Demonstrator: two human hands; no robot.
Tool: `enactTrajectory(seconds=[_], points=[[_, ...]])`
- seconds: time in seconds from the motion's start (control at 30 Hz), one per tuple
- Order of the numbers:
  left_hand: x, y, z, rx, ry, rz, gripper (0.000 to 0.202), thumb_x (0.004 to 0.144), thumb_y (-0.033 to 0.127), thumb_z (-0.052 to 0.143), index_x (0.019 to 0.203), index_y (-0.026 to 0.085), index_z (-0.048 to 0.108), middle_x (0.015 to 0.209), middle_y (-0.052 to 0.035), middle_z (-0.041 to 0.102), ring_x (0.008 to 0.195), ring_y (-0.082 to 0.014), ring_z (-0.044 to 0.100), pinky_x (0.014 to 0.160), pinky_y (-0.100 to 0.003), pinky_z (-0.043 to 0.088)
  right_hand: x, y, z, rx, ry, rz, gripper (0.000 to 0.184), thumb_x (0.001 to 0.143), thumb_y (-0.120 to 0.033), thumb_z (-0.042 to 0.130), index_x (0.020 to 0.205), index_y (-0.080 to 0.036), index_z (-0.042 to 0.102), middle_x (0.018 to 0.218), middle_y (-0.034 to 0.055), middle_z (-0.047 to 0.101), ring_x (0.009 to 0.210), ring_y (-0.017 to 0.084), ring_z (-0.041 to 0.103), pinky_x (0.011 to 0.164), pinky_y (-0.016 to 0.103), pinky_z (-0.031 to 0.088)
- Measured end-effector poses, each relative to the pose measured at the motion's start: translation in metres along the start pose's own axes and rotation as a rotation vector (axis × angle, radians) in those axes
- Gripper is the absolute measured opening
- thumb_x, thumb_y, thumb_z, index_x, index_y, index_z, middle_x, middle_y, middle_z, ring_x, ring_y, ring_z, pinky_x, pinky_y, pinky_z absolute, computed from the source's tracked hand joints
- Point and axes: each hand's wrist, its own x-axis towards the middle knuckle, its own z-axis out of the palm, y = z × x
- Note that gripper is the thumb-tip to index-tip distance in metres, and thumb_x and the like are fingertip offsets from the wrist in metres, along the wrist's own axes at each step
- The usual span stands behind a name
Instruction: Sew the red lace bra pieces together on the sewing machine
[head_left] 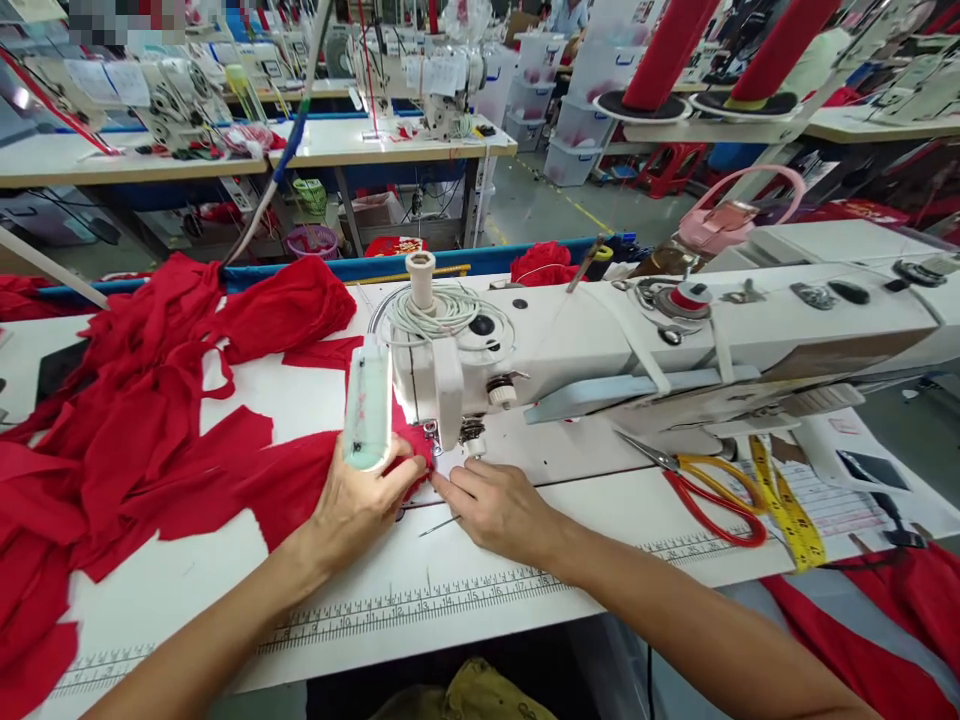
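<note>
Red fabric [292, 480] runs from a loose heap on the left to the presser foot [431, 437] of a white sewing machine [555, 340]. My left hand [367, 500] is closed on the fabric just left of the foot, thumb and index finger near its edge. My right hand [502, 510] is curled in front of the needle area, index fingertip at the fabric's edge. From beneath its fingers a thin pointed metal tool [439, 526] sticks out to the left; its other end is hidden. A pale green translucent plate [369, 410] on the machine head partly covers the fabric.
Orange- and red-handled scissors [712, 490] and a yellow tape measure [787, 505] lie right of the machine. A printed ruler [420, 605] follows the table's front edge. Coiled pale cord [439, 312] rests on the machine head. Red thread cones [667, 60] stand at upper right.
</note>
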Motion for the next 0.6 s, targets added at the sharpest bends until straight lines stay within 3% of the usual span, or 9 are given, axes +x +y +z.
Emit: enactTrajectory(seconds=[0.17, 0.37, 0.6], points=[[-0.007, 0.004, 0.008, -0.041, -0.048, 0.011, 0.025, 0.091, -0.001, 0.047, 0.098, 0.014, 0.065, 0.077, -0.0028, 0.060, 0.076, -0.0204, 0.053, 0.098, -0.057, 0.031, -0.002, 0.000, 0.002, -0.042, 0.023, -0.007, 0.024, 0.095, -0.006, 0.047, 0.110, -0.010, 0.065, 0.073, 0.0005, 0.060, 0.066, 0.014, 0.048, 0.052, 0.031, 0.032], [-0.013, 0.004, 0.010, -0.157, -0.021, -0.063, 0.021, 0.094, 0.002, 0.051, 0.103, 0.016, 0.063, 0.082, -0.0017, 0.063, 0.077, -0.0184, 0.054, 0.097, -0.050, 0.031, -0.004, 0.002, 0.005, -0.015, 0.063, -0.012, 0.023, 0.096, -0.008, 0.048, 0.109, -0.011, 0.066, 0.070, -0.0011, 0.058, 0.062, 0.013, 0.047, 0.052, 0.031, 0.034], [-0.012, 0.002, 0.010, -0.179, -0.039, -0.088, 0.020, 0.093, 0.002, 0.054, 0.100, 0.018, 0.064, 0.086, -0.0009, 0.065, 0.075, -0.0164, 0.052, 0.076, -0.035, 0.033, -0.003, 0.003, 0.003, 0.004, 0.060, -0.019, 0.023, 0.096, -0.007, 0.048, 0.111, -0.010, 0.065, 0.072, -0.0004, 0.060, 0.063, 0.013, 0.048, 0.053, 0.030, 0.034]])
